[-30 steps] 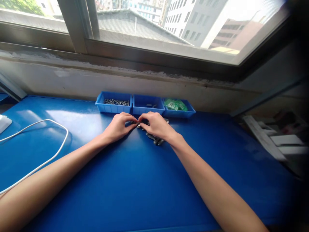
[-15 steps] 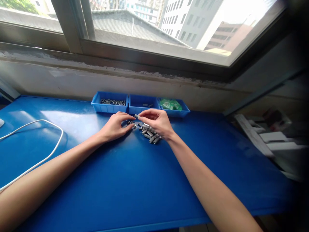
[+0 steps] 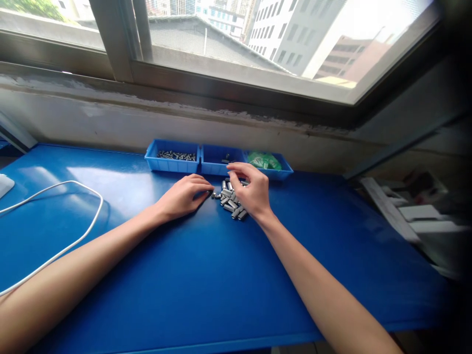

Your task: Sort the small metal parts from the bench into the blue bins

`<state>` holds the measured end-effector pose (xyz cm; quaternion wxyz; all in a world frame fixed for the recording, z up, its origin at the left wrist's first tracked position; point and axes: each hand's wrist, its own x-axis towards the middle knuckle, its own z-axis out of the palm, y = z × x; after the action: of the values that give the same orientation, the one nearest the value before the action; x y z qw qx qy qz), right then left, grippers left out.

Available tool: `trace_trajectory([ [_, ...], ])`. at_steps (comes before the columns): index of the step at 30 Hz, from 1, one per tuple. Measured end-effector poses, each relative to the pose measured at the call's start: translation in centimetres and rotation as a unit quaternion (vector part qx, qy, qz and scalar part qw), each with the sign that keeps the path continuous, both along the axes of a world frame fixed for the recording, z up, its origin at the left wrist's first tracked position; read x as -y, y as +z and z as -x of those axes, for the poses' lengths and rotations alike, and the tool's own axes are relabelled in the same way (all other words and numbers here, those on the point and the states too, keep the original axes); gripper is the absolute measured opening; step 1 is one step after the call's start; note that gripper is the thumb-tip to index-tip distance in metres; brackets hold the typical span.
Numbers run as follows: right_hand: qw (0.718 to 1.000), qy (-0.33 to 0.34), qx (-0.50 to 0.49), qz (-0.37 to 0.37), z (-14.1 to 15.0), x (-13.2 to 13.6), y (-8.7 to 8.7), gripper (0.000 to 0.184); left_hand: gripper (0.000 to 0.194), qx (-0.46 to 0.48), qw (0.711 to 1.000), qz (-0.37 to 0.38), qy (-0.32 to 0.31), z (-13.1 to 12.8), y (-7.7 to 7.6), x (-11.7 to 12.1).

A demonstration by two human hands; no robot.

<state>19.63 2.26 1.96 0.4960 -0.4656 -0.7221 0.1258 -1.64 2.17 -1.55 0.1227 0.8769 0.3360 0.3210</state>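
My left hand [image 3: 186,195] rests low over the blue table, its thumb and fingertips pinched around a small dark screw [image 3: 210,192]. Beside those fingertips lie a few more small screws [image 3: 217,195]. My right hand [image 3: 254,189] is raised at the front of the middle blue bin [image 3: 214,168]. Its thumb and index finger are slightly apart, and no part shows between them. Under and left of this hand, a pile of short grey metal cylinders [image 3: 230,204] lies on the table, partly hidden by the hand. A few dark pieces [image 3: 226,159] are in the middle bin.
The left blue bin [image 3: 173,164] holds many small screws. A green plastic bag [image 3: 264,160] fills the right bin [image 3: 282,173]. A white cable [image 3: 79,231] curves across the table's left side. Behind the bins are a wall and window; whitish objects [image 3: 420,214] stand at right.
My right hand has moved from beside the left hand toward the middle bin, and the metal cylinder it held is gone from its fingers. My left fingers have closed down near the screws.
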Motion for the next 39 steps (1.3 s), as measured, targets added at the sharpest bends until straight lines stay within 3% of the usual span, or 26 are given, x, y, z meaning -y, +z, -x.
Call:
trace_trajectory([
  [5, 0.999, 0.022, 0.027, 0.009, 0.0, 0.6, -0.4, 0.017, 0.027, 0.053, 0.997, 0.032, 0.047, 0.4, 0.0, -0.2],
  [11, 0.999, 0.031, 0.03, -0.005, 0.1, 0.6, -0.8, 0.016, 0.025, 0.132, 0.988, 0.052, 0.059, 0.2, 1.0, 0.3],
  [18, 0.999, 0.03, 0.044, -0.013, 0.2, 0.8, -0.8, 0.016, 0.033, 0.296, 0.937, 0.175, 0.068, 0.2, 0.9, 0.1],
  [25, 0.996, 0.031, 0.067, -0.047, 0.1, 0.7, -1.0, 0.016, 0.036, 0.326, 0.919, 0.216, 0.052, 0.4, 1.3, 0.1],
  [29, 0.993, 0.049, 0.067, -0.088, -0.1, 0.3, -1.5, 0.014, 0.027, 0.318, 0.931, 0.175, 0.029, 0.1, 1.4, 0.3],
  [32, 0.992, 0.055, 0.07, -0.093, -0.1, 0.2, -1.8, 0.014, 0.022, 0.339, 0.931, 0.106, 0.081, 0.3, 1.5, -0.2],
  [35, 0.992, 0.057, 0.072, -0.09, -0.1, 0.2, -1.9, 0.014, 0.028, 0.379, 0.912, 0.064, 0.147, 0.9, 1.8, -0.9],
  [39, 0.992, 0.056, 0.073, -0.081, -0.2, 0.2, -2.0, 0.014, 0.037, 0.361, 0.917, 0.059, 0.16, 1.6, 2.4, -1.4],
])
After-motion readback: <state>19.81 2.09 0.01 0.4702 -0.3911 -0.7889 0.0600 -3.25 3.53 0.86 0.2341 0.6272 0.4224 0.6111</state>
